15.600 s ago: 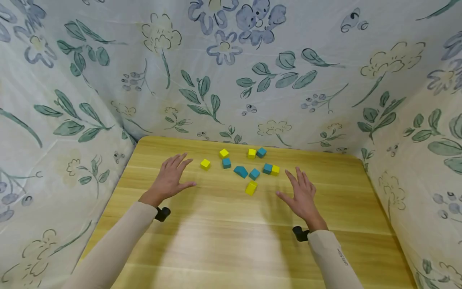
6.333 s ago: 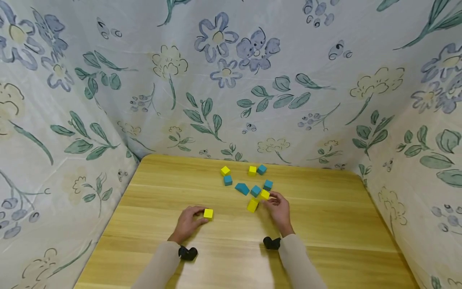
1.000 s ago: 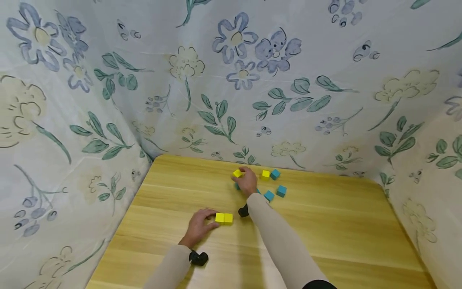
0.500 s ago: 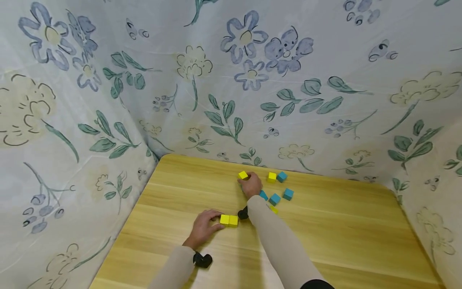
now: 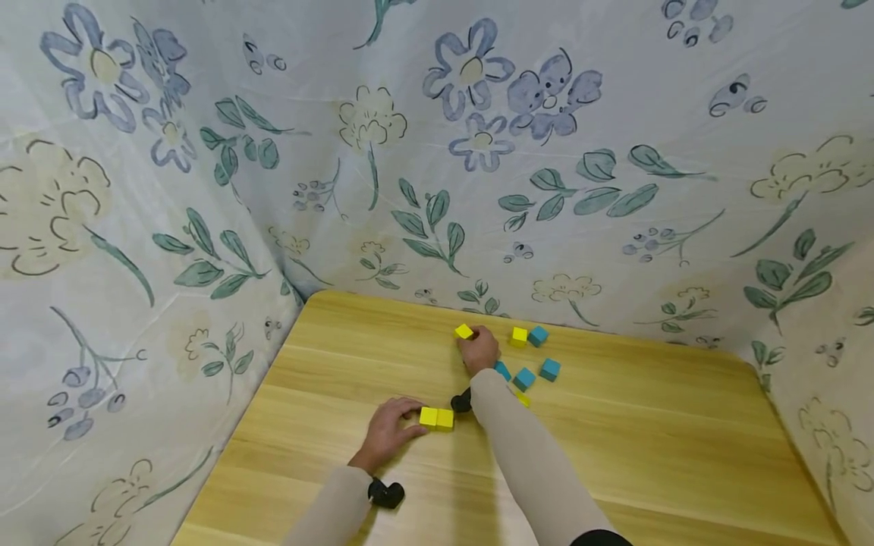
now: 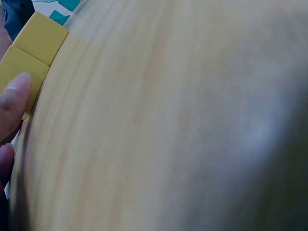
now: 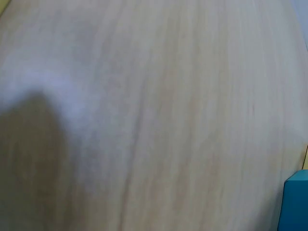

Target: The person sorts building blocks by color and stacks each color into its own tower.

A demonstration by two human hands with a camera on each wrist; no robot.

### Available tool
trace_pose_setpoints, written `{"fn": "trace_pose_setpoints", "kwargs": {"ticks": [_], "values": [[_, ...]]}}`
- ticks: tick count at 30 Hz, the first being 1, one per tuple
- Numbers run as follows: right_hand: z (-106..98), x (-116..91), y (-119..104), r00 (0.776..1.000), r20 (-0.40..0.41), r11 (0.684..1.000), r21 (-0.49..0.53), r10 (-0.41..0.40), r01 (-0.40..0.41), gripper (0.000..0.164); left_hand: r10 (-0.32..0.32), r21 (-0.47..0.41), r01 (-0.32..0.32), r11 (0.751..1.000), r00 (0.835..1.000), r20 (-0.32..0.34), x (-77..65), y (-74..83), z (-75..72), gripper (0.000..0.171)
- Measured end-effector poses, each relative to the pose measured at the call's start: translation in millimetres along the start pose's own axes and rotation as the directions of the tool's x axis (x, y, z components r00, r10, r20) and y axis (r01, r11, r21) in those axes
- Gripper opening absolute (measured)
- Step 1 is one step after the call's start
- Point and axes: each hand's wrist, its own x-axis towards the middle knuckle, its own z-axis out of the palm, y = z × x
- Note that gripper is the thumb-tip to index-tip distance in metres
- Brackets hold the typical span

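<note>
My left hand (image 5: 391, 431) pinches the left one of two yellow cubes (image 5: 444, 419) that lie side by side, touching, near the middle of the table. Its thumb (image 6: 18, 89) presses on a cube's face in the left wrist view. Farther back, my right hand (image 5: 480, 350) holds a third yellow cube (image 5: 463, 331) by its right part, fingers bent around it. A blue block (image 7: 294, 204) shows at the lower right edge of the right wrist view, where no fingers are visible.
Right of my right hand lie several blue blocks (image 5: 524, 378). Another yellow cube (image 5: 519, 337) sits beside a blue one (image 5: 539, 336) near the back edge. The right sleeve partly covers a yellow block (image 5: 522, 398). Floral cloth (image 5: 382, 189) walls the wooden table (image 5: 655, 440).
Since the oldest frame, both open hands have come down to cubes. A second yellow cube now adjoins the left hand's one; the right hand has moved from there to the rear-left cube.
</note>
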Motion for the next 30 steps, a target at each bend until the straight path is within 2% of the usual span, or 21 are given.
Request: {"fn": "trace_pose_setpoints", "kwargs": {"ticks": [4, 8, 16, 21, 27, 30], "values": [[-2, 2, 5, 1.000, 0.008, 1.000, 0.015, -0.007, 0.006, 0.041, -0.081, 0.020, 0.080, 0.997, 0.995, 0.052, 0.8, 5.0, 0.7, 0.036], [-6, 2, 6, 1.000, 0.020, 0.999, 0.038, -0.017, 0.016, 0.041, -0.123, 0.022, 0.121, 0.992, 0.989, 0.078, 1.5, 7.9, 0.2, 0.036], [-15, -5, 2, 0.995, 0.054, 0.992, 0.101, -0.084, 0.078, 0.043, -0.097, 0.033, 0.096, 0.995, 0.994, 0.053, 0.5, 4.4, 0.8, 0.037], [-24, -13, 2, 0.988, 0.071, 0.986, 0.111, -0.134, 0.126, 0.043, -0.119, 0.021, 0.118, 0.993, 0.991, 0.067, -0.1, 7.0, 0.4, 0.038], [-33, -27, -1, 0.971, 0.056, 0.963, 0.150, -0.233, 0.223, 0.040, -0.118, 0.021, 0.117, 0.993, 0.992, 0.049, -0.4, 8.1, -0.1, 0.036], [-38, -37, -2, 0.965, 0.057, 0.955, 0.172, -0.256, 0.243, 0.039, -0.126, 0.009, 0.126, 0.992, 0.991, 0.045, -0.2, 9.1, -0.2, 0.036]]}}
